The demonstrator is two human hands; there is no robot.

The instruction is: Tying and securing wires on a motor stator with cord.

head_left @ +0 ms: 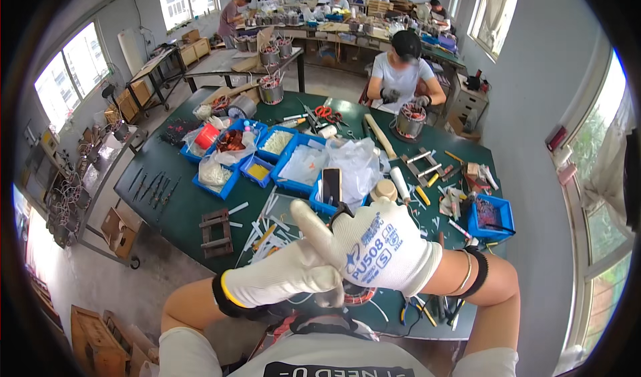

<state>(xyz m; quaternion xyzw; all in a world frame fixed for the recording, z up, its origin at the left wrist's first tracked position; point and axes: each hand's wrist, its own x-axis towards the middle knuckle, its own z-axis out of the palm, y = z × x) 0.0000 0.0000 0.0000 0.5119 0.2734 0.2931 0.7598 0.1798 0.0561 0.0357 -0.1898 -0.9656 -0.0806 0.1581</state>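
Both my hands wear white knitted gloves and meet close in front of my body. My left hand [284, 275] comes in from the left, its thumb raised and its other fingers bent; anything within them is hidden. Against it lies my right hand [387, 247], back side up with blue print on the glove. Its fingers are mostly hidden, and a small dark piece shows by its far edge. Below the hands, a ring-shaped part with red wire windings [360, 294] is partly covered. A phone [332, 186] stands just beyond, on a blue bin.
Blue bins [276, 142] with small parts and plastic bags fill the green table's [173, 210] middle. White strips [267, 237] lie left of my hands, pliers [417, 310] at the near right. A wooden mallet [380, 137] lies beyond. Across the table, a gloved co-worker [404, 77] handles a wound stator [410, 120].
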